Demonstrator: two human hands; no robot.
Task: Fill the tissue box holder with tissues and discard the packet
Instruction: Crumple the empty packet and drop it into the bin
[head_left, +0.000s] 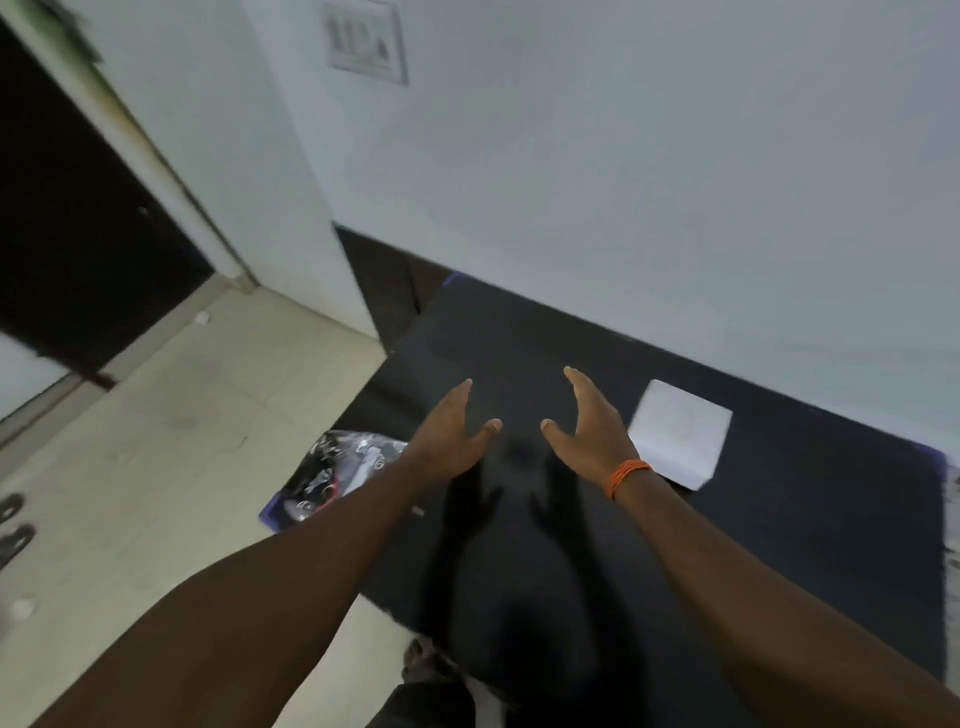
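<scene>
Tissue box holder (678, 434): white cube on dark table (779, 545), against wall, just beside right hand (589, 423). Head view: left hand (454, 434) and right hand both spread wide, empty, palms facing, above bare tabletop. Packet not identifiable; crinkled plastic bag (332, 478) at table's left edge. Advice: steady holder with one hand before loading tissues.

Your left hand (451, 435) and right hand (587, 428) are hovering spread and empty over the black table (779, 545), nothing lying between them. A white box (679, 434) is sitting just right of your right wrist. A crumpled packet (337, 475) is lying just left of your left wrist.
</scene>
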